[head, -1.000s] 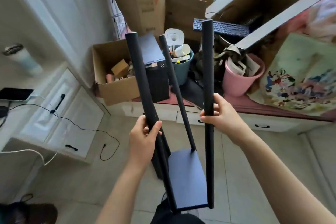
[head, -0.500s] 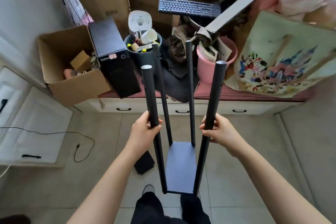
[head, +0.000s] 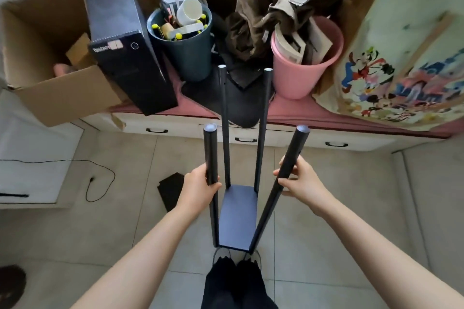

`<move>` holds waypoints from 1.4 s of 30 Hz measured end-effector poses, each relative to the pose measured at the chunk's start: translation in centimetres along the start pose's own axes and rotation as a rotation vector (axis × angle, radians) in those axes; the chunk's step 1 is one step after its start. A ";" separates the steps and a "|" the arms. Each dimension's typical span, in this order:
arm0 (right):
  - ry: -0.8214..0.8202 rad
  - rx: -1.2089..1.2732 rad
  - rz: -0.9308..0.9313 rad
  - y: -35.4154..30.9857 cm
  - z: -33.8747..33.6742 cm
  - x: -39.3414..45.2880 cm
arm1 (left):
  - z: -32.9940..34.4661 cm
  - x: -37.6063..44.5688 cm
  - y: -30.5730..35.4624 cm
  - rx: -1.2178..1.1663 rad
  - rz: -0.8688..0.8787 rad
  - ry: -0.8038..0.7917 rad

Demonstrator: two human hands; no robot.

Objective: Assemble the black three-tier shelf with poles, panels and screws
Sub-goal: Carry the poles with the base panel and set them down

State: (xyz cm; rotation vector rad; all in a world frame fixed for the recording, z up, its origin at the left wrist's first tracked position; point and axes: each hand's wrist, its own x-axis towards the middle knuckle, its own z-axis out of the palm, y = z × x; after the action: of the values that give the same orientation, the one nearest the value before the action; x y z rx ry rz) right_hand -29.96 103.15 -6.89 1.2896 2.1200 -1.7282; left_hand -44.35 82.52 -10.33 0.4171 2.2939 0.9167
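Black poles [head: 211,155] and panel [head: 238,216], pink bucket [head: 301,75], teal bin [head: 188,55], cartoon-printed cream bag [head: 401,57], beige tiled floor [head: 339,208].

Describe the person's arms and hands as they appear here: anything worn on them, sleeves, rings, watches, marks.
Both forearms come in bare from the bottom corners of the picture; no sleeve shows on either one. The left hand and right hand wear no gloves, and no ring, watch or bracelet shows on the fingers or wrists. No marks or tattoos show. Fingernails look short and unpainted, though the picture is soft.
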 end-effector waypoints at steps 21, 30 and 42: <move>0.090 -0.042 0.181 13.1 5.2 12.7 | 12.6 9.0 -10.1 -0.099 -0.357 -0.017; 0.122 -0.089 0.247 17.1 6.8 12.3 | 14.3 6.0 -12.6 0.082 -0.390 -0.078; 0.098 0.020 0.429 19.5 7.8 6.0 | 14.3 1.3 -13.4 0.022 -0.312 -0.183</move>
State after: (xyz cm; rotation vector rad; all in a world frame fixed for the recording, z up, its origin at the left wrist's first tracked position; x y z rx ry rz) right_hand -23.96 99.44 -27.63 1.7114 1.7030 -1.5320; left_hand -36.73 80.91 -28.40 0.1390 2.1255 0.6693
